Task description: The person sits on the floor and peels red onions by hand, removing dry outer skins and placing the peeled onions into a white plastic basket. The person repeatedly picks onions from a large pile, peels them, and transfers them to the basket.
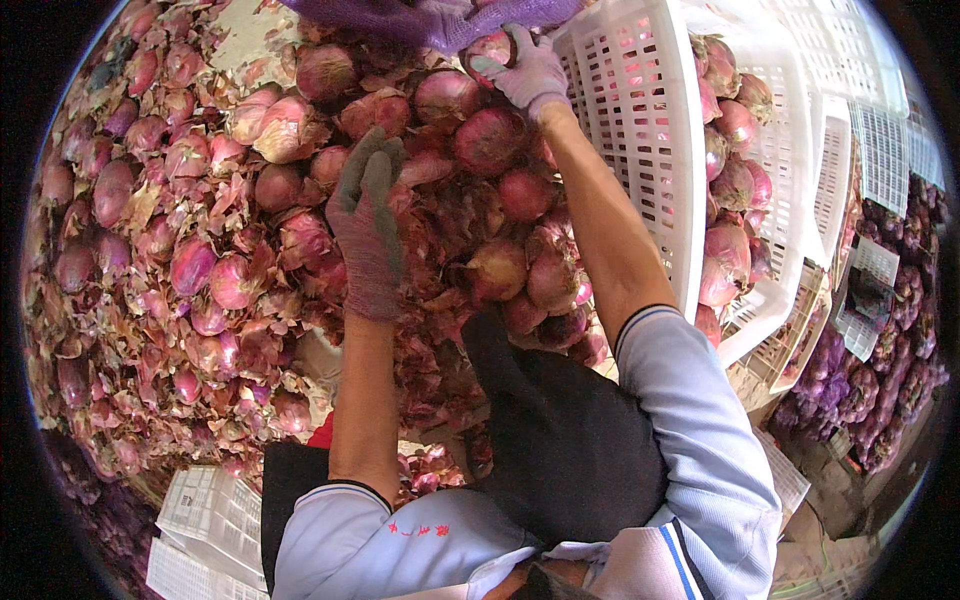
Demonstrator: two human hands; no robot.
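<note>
My left hand (367, 217), in a knitted glove with a grey coating, is over the pile of red onions. Its fingers point forward, a little apart, and nothing shows in them. Beyond it, my right hand (531, 71), gloved alike, has its thumb and fingers around a red onion (489, 54). That onion lies against a purple mesh bag (450, 24) at the top edge, beside a white plastic crate (630, 112). Between my arms are several large red onions, one of them a round onion (491, 139), among loose dry skins (442, 247).
Loose onions and skins (217, 300) spread widely on the left. Right of the near crate stands another white crate (776, 187), with onions (731, 180) beside its wall. Filled purple mesh bags (862, 390) lie far right. White crates (210, 517) stand lower left.
</note>
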